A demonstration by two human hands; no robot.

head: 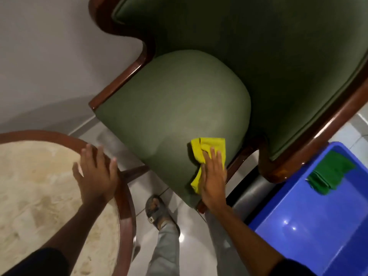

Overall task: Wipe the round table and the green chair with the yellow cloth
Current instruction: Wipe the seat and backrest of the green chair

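The right hand (214,176) lies flat, fingers spread, on the yellow cloth (207,154); it presses the cloth onto the front right part of the seat of the green chair (175,108), near the seat's edge; the cloth is crumpled under the palm. The left hand (96,176) is open and rests on the wooden rim of the round table (39,196), holding nothing. A blue tub (318,226) stands at the right of the chair; a green cloth (330,175) hangs over its rim.
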